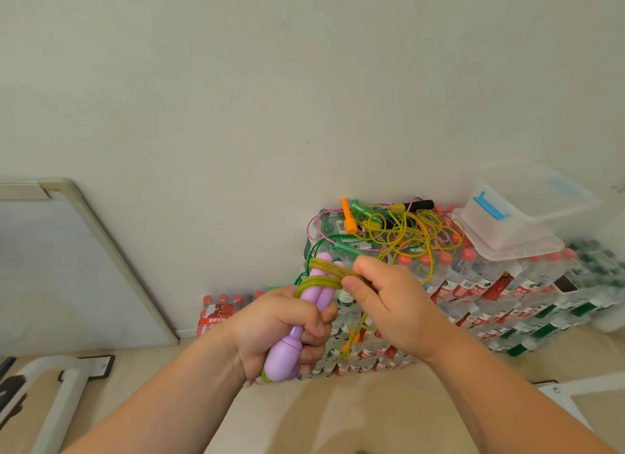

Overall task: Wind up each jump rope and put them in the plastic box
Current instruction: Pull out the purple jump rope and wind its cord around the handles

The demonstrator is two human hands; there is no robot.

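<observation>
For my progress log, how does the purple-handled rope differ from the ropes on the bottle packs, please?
The left hand and right hand hold the purple-handled rope; the piled ropes lie untouched. The purple-handled rope's cord wraps its handles; the piled ropes sprawl tangled. Neither is in the plastic box.

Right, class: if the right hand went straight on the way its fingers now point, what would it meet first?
Most likely the purple handles gripped in the left hand; the right hand, pinching the cord, points straight at them, though depth is unclear.
</observation>
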